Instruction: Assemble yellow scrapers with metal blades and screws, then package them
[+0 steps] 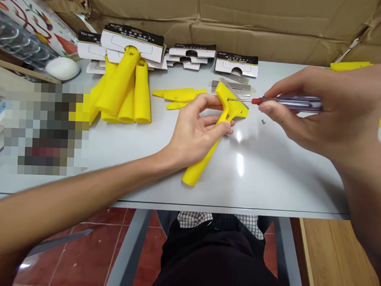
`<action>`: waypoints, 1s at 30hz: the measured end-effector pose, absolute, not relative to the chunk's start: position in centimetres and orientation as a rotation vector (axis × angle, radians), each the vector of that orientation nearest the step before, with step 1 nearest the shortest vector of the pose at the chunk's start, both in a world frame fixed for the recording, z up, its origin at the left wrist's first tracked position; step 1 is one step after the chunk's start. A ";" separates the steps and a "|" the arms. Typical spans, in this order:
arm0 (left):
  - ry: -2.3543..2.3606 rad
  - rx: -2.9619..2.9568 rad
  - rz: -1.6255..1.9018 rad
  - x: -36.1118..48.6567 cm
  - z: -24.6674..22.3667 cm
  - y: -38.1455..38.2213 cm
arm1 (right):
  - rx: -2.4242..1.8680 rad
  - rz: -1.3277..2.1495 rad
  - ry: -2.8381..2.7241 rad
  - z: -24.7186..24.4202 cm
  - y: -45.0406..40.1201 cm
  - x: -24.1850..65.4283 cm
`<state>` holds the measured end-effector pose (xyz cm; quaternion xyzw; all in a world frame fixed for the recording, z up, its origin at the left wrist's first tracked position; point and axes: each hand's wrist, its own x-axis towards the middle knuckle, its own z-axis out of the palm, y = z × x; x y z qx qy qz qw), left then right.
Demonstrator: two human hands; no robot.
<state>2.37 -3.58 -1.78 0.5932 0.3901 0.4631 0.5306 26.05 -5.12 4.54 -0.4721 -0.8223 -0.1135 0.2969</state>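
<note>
My left hand (199, 128) is wrapped round the neck of a yellow scraper (202, 164), whose wide head points up and away with a metal blade along its edge. In my right hand (329, 110) is a screwdriver (292, 102) with a clear purple handle and red collar. Its thin shaft points left, and the tip meets a screw on the left side of the scraper head. A second screw shows at the head's right side. One small loose screw (263, 121) lies on the grey table (270, 175), below the screwdriver.
Several yellow handles (143, 93) lie at the left among black and white cards (133, 41). Flat yellow pieces (176, 93) and wrapped blades (233, 87) sit behind the scraper. More yellow parts (351, 66) are at the far right. Cardboard (244, 28) stands along the back.
</note>
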 end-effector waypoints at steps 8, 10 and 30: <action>0.945 1.409 1.113 2.4 -1.8 -3.7 | -1.265 -0.236 -2.140 4.6 -5.5 25.7; 0.938 1.421 1.118 2.4 -1.8 -3.6 | -1.317 -0.285 -2.087 4.7 -5.6 25.3; 0.893 1.378 1.131 2.6 -2.1 -3.5 | -1.205 -0.197 -2.127 4.2 -4.6 25.5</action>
